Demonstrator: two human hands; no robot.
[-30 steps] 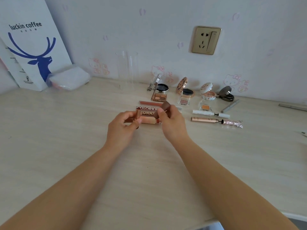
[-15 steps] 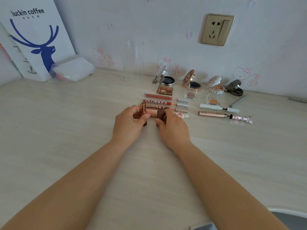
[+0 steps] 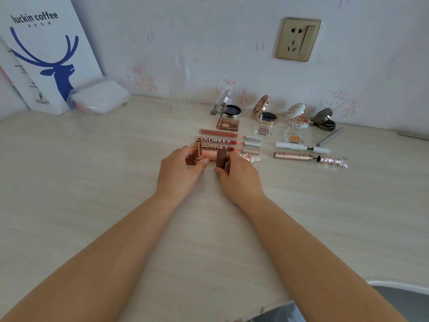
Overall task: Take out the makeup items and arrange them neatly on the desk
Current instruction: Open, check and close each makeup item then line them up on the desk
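The rose-gold lipstick tube (image 3: 197,152) stands upright on the table (image 3: 92,182), pinched low between the thumb and curled fingers of the left hand (image 3: 180,169). Just to its right the brown lipstick cap (image 3: 221,159) also stands on end, gripped by the curled fingers of the right hand (image 3: 239,177). Directly behind both hands lie three lip gloss tubes (image 3: 218,141) in a row, two lettered COLORKEY. Further right lie a white mascara (image 3: 301,148) and a gold mascara (image 3: 308,157). Open compacts (image 3: 264,111) line the wall, with a clear cup (image 3: 182,84) to their left.
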